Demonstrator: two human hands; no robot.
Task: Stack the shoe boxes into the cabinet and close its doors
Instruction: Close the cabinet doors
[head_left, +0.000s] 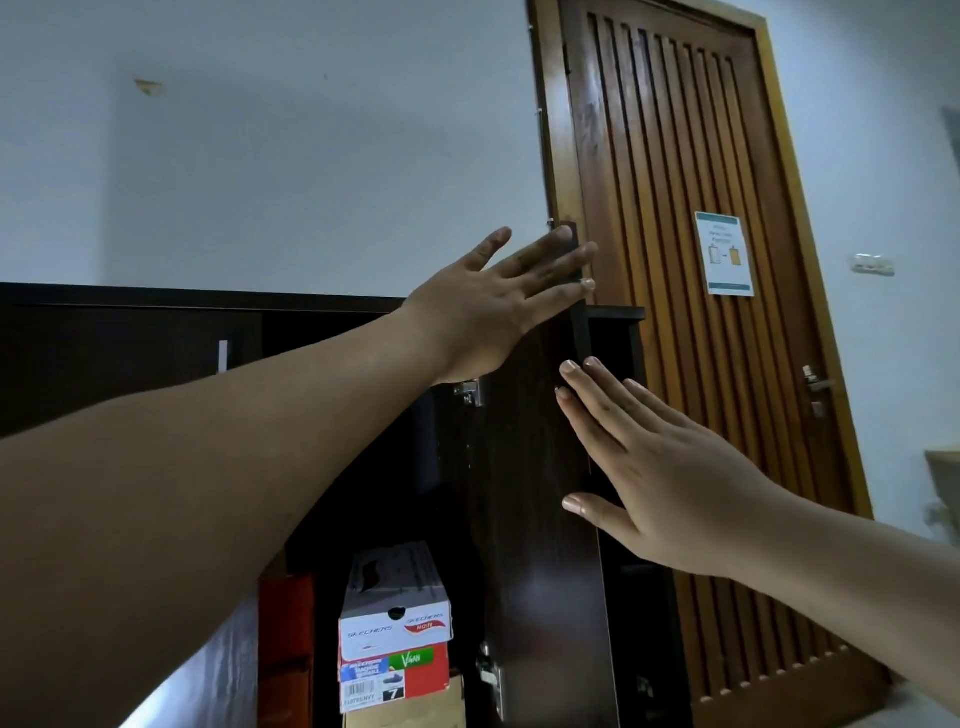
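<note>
The dark wooden cabinet (130, 353) stands against the wall with its right door (524, 493) swung open, seen nearly edge-on. My left hand (493, 306) lies flat with fingers spread on the door's top corner. My right hand (660, 467) is flat too, fingertips at the door's outer edge. Inside the cabinet a white and red Skechers shoe box (395, 618) sits on a brown cardboard box (405, 714). An orange box (285, 639) stands to their left, partly hidden by my left forearm.
A tall brown slatted room door (691, 312) with a paper notice (724, 254) and a metal handle (815, 384) stands right behind the cabinet door. The cabinet's left door (208, 670) is open at the bottom left. A light switch (875, 264) is on the right wall.
</note>
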